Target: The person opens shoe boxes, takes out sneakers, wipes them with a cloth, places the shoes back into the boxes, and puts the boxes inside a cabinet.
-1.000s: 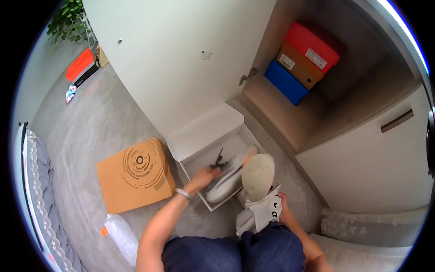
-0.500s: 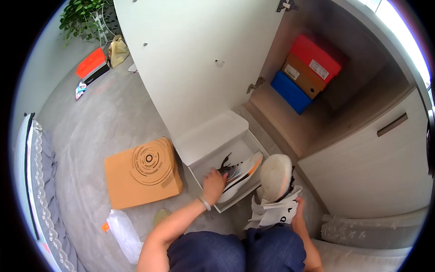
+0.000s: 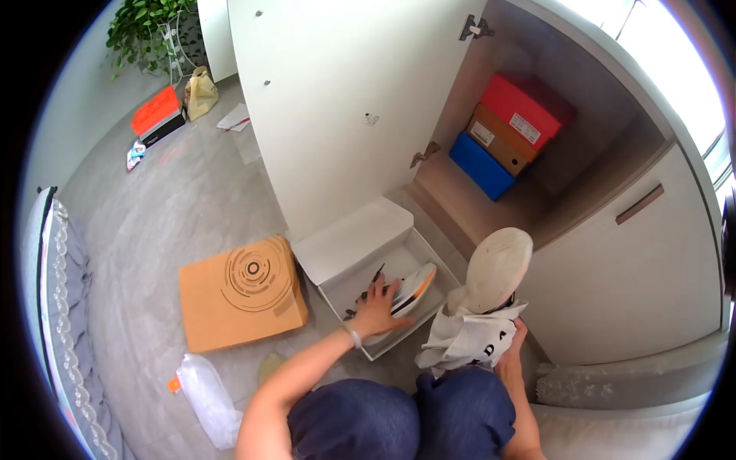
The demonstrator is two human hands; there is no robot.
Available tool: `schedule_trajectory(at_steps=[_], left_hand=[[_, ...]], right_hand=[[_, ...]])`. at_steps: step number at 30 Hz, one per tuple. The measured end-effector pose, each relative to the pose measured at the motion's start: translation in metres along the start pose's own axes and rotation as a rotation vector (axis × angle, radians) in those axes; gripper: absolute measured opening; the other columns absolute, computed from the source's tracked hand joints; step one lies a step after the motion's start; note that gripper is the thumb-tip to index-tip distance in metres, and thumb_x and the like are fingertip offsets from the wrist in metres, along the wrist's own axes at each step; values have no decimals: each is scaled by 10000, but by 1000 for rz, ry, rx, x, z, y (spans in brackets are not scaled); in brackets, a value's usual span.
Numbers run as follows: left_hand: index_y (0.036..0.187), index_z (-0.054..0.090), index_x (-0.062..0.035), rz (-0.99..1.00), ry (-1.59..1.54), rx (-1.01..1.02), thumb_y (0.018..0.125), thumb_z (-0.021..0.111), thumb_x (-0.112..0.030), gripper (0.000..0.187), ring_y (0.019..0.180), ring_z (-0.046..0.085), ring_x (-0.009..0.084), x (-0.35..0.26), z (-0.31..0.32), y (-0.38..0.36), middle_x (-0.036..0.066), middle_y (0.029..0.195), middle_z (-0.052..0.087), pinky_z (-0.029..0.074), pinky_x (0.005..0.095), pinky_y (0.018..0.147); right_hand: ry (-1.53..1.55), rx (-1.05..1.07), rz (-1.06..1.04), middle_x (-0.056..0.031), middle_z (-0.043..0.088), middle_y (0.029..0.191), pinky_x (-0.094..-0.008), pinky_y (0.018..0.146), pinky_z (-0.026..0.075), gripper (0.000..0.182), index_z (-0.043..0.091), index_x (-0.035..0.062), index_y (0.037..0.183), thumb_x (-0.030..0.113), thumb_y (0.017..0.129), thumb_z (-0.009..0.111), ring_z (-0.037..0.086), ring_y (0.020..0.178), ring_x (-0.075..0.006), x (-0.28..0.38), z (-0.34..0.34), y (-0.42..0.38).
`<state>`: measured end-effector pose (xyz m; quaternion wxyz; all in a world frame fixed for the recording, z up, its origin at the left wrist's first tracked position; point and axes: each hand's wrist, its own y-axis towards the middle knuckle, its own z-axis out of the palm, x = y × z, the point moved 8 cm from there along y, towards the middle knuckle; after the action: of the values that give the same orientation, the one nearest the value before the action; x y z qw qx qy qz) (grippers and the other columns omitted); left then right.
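My left hand (image 3: 376,313) is over a white sneaker with orange and black trim (image 3: 418,284), which lies in an open white shoebox (image 3: 439,264). Its fingers are spread across the heel end and laces. My right hand (image 3: 515,341) grips a white cloth shoe bag with black letters (image 3: 468,337). Out of the bag's top sticks the other sneaker (image 3: 500,264), its pale sole facing me. The bag hides part of that shoe, and most of my right fingers are behind the cloth.
A brown cardboard box (image 3: 230,307) and a white plastic bag (image 3: 207,402) lie on the floor to the left. Ahead is an open cabinet door (image 3: 330,115). Red (image 3: 529,107), brown (image 3: 494,138) and blue (image 3: 481,165) shoeboxes are stacked inside the cabinet.
The bagged sneaker has risen and moved right in my right hand. My left hand's fingers have spread wider over the sneaker in the box. The view has shifted slightly.
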<state>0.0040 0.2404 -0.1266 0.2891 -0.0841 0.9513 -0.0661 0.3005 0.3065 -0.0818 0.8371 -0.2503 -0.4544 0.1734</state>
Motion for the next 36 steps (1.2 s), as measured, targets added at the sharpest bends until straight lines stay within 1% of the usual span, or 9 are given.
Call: schedule_trajectory(at_steps=[1,5,12,18,24,26,29,32,36], left_hand=[[1534,196,-171,-44,-46,133,659,651,-772,1155,1429,138,478,-4,13,2,268,1556,135,198,722,1045],[1547,120,-180,-2,64,48,645,604,-822,1209,1429,125,488,-17,16,-1,278,1562,90,180,741,1030],[1536,137,-144,80,183,-31,571,831,-466,1231,1385,239,424,-25,24,-7,254,1494,226,217,715,1028],[1530,175,-207,41,268,55,496,878,-307,1255,1334,320,377,17,-8,1,176,1453,315,246,706,1029],[1526,168,-193,137,59,-158,509,851,-306,1230,1379,271,392,8,-8,9,188,1422,336,172,644,1100],[1524,168,-193,122,89,-120,515,849,-309,1222,1371,288,391,5,-4,16,186,1422,342,179,635,1100],[1515,191,-198,105,127,-47,530,839,-300,1184,1357,316,386,2,-7,25,179,1426,351,209,612,1096],[1499,242,-207,147,102,-27,533,816,-246,1124,1294,374,378,0,-5,24,170,1387,391,260,589,1066],[1477,299,-215,209,20,62,538,809,-208,1069,1316,387,382,1,0,24,174,1382,427,286,526,1085]], right_hand=[[-8,-33,-5,-144,675,992,-437,818,541,442,628,48,1053,353,782,456,644,870,-330,-1,1,3],[69,-59,-127,-158,666,1081,-452,860,536,462,605,35,1137,295,803,421,648,947,-333,5,8,30],[118,13,-257,-158,654,1089,-426,877,544,411,598,2,1112,210,799,432,659,956,-320,43,45,53],[-695,-354,-719,-139,643,1065,-342,884,461,373,578,-92,1077,119,770,572,613,964,-262,59,-5,59],[-977,-393,-565,-200,584,1200,-360,968,413,525,520,20,1259,187,772,621,574,1061,-304,10,3,47],[-1199,-68,-827,-226,531,1202,-401,926,457,617,497,116,1330,225,747,666,590,1009,-371,1,42,36],[-1596,51,-765,-250,469,1177,-453,848,502,638,538,216,1327,253,713,707,601,922,-438,-20,77,13],[-1629,25,-775,-259,435,1154,-489,788,522,611,593,278,1281,258,684,723,608,857,-470,-34,72,22],[-1602,-50,-725,-270,430,1186,-480,782,525,546,637,221,1228,276,693,731,621,835,-466,-36,57,36]])
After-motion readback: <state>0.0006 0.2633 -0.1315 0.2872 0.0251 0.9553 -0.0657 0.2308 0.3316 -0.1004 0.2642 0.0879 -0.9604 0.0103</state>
